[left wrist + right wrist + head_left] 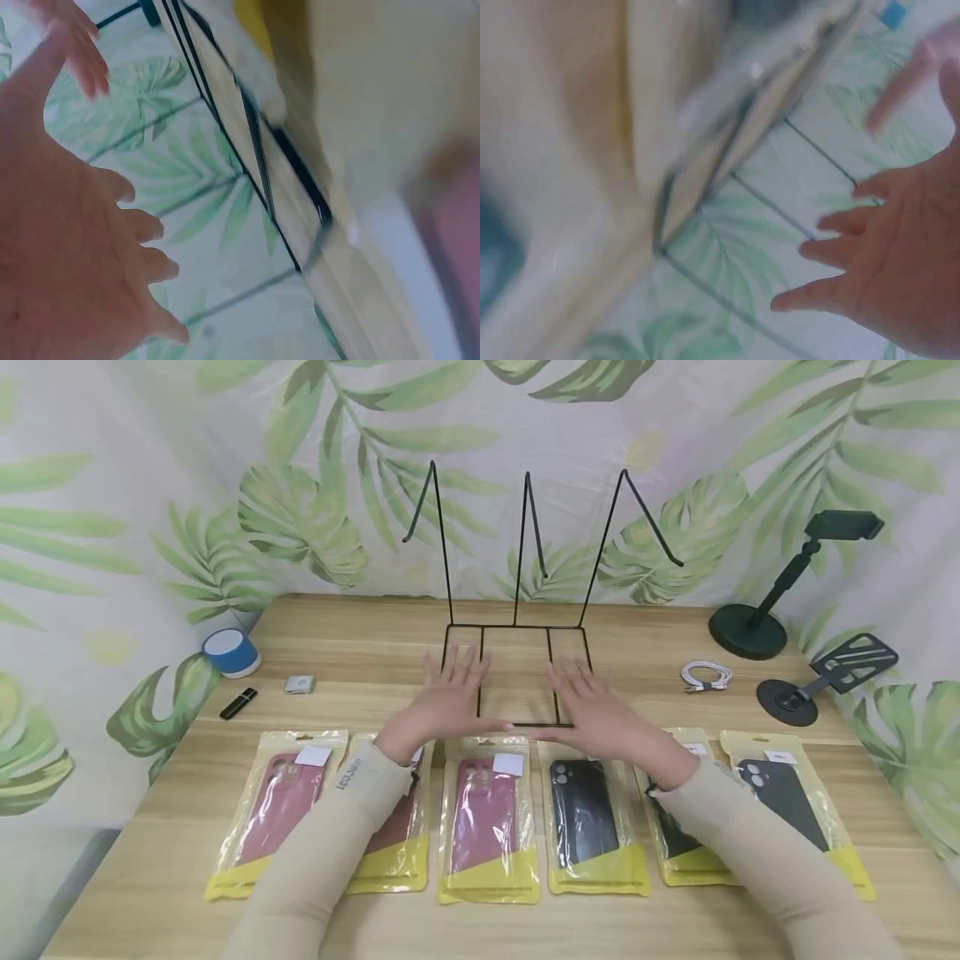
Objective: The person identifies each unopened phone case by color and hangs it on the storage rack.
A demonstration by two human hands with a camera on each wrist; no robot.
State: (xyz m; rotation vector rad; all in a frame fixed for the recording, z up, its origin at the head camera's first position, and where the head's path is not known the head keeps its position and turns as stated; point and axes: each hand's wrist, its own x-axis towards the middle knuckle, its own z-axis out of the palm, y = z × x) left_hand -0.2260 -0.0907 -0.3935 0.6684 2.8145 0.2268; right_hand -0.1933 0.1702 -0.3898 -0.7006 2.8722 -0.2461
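My left hand [447, 700] is spread palm down above the front left of a black wire rack [517, 627], thumb pointing right. Mirroring it, my right hand [597, 708] hovers over the rack's front right part with its fingers spread and thumb pointing left. Neither hand holds anything. Three bent prongs rise from the rack's back bar. In front lie phone cases in clear and yellow zip pouches: pink ones at the left, such as the middle pink case [483, 814], and dark ones at the right, such as the black case [583, 810]. My sleeves cover parts of several pouches.
At the left are a blue and white cylinder [232, 653], a small black stick [238, 703] and a small silver clip device [298, 684]. A coiled white cable [706, 676], a dark green phone stand [748, 631] and a black folding stand [787, 702] stand right. Leaf-patterned cloth hangs behind.
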